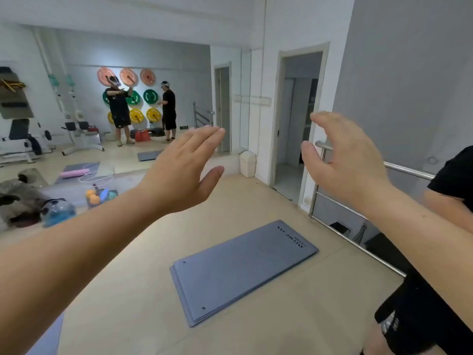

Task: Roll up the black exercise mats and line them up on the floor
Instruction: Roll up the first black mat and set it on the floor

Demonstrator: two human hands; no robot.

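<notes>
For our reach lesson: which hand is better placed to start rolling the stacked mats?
Left, probably. The left hand hovers open nearer the mat stack, above its eyeleted end; the right hand is by the railing.

Stacked mats (243, 272) on floor (256, 201), left of railing (358, 219).

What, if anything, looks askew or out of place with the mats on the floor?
Only a small thing: the mats lie flat in a stack, unrolled, with their edges slightly fanned at the near corner. The left hand and right hand hold nothing.
</notes>
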